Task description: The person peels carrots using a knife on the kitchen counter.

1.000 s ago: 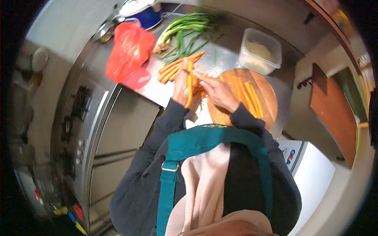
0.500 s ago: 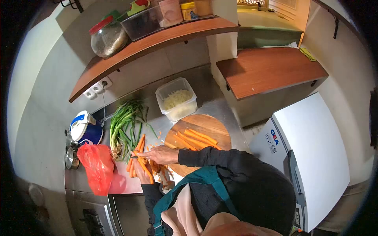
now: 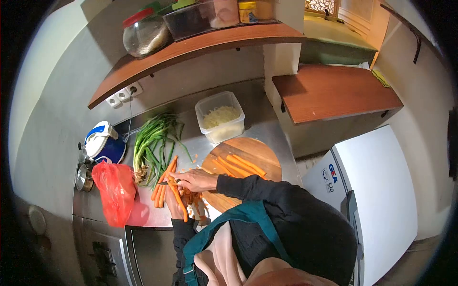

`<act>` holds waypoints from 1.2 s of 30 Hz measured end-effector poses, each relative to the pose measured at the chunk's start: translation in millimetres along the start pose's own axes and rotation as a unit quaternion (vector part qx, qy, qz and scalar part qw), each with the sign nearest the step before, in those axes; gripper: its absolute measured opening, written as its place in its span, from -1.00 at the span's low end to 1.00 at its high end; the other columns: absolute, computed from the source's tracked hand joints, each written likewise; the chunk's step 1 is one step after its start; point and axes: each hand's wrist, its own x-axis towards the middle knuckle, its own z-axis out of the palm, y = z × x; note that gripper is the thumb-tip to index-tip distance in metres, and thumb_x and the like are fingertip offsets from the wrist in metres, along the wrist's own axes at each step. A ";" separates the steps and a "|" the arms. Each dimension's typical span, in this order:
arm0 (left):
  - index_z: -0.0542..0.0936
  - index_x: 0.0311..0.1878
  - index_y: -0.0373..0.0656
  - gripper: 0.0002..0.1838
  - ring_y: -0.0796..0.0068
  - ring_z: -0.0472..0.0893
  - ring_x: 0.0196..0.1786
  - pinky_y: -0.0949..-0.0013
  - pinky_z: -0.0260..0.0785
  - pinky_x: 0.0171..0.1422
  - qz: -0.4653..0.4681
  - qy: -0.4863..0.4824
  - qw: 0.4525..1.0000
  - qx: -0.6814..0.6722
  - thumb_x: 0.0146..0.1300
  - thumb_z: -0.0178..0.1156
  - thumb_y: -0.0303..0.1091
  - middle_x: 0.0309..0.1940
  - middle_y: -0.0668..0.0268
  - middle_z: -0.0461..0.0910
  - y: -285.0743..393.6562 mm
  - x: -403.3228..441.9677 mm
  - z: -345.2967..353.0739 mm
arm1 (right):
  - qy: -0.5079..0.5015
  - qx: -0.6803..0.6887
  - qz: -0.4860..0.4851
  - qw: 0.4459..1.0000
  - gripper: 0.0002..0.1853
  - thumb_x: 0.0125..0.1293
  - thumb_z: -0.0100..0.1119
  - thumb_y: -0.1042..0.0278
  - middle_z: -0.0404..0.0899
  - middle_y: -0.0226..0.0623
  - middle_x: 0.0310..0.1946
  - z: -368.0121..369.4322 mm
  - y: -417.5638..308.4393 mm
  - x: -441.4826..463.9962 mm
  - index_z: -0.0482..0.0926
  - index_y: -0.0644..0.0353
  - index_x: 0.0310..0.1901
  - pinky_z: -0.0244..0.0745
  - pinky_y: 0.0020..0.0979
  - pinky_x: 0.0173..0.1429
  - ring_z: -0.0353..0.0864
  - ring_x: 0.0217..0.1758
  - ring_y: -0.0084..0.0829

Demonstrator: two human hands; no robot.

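My left hand [image 3: 175,206] is closed around a carrot [image 3: 177,198] that slants down over the palm. Over its upper end is my right hand [image 3: 196,180], closed on a small tool with a dark blade [image 3: 163,183], probably a knife or peeler. Several more carrots [image 3: 161,192] lie just left of my hands, and orange peelings [image 3: 194,199] are heaped beneath them. To the right, a round wooden board [image 3: 265,155] carries several orange carrots [image 3: 245,164]. Green onions [image 3: 151,138] lie behind the left-hand carrots.
Behind the board stands a clear tub [image 3: 220,117] of pale shreds. A red plastic bag [image 3: 114,193], a blue and white pot [image 3: 106,143] and a metal bowl [image 3: 84,178] are at left. A wooden shelf [image 3: 200,46] overhangs the counter; a white fridge [image 3: 377,190] stands right.
The camera view has swung to the right and up, bringing the shelf and fridge into view. The carrot is still in my left hand, with my right hand at its upper end.
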 end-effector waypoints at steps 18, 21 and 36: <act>0.47 -0.15 -0.15 -0.80 0.68 0.44 -0.51 0.62 0.30 -0.49 -0.041 0.045 0.997 0.036 0.33 -0.08 -0.27 -0.45 0.41 0.47 -8.1 -9.1 -15.9 | 0.063 0.106 0.027 0.992 -0.74 0.26 -0.07 0.25 0.55 -0.06 -0.31 33.4 57.9 18.0 0.46 0.21 -0.11 0.45 -0.35 -0.18 0.57 -0.25 -0.26; 0.47 -0.22 -0.19 -0.78 0.70 0.36 -0.61 0.63 0.23 -0.61 -0.053 0.071 0.995 0.033 0.34 -0.05 -0.24 -0.57 0.41 0.42 -4.3 -8.3 2.9 | 0.020 0.026 0.078 0.996 -0.71 0.32 -0.11 0.26 0.55 -0.10 -0.28 11.1 48.5 10.7 0.42 0.26 -0.04 0.42 -0.36 -0.12 0.55 -0.23 -0.31; 0.45 -0.23 -0.14 -0.72 0.62 0.37 -0.62 0.59 0.27 -0.62 0.045 0.082 0.985 -0.145 0.26 0.07 -0.09 -0.62 0.38 0.38 -2.0 25.9 -30.2 | -0.103 0.034 0.049 0.993 -0.62 0.31 -0.13 0.43 0.43 -0.18 0.09 13.6 -19.5 -30.1 0.35 0.10 0.17 0.29 -0.40 0.18 0.44 0.13 -0.25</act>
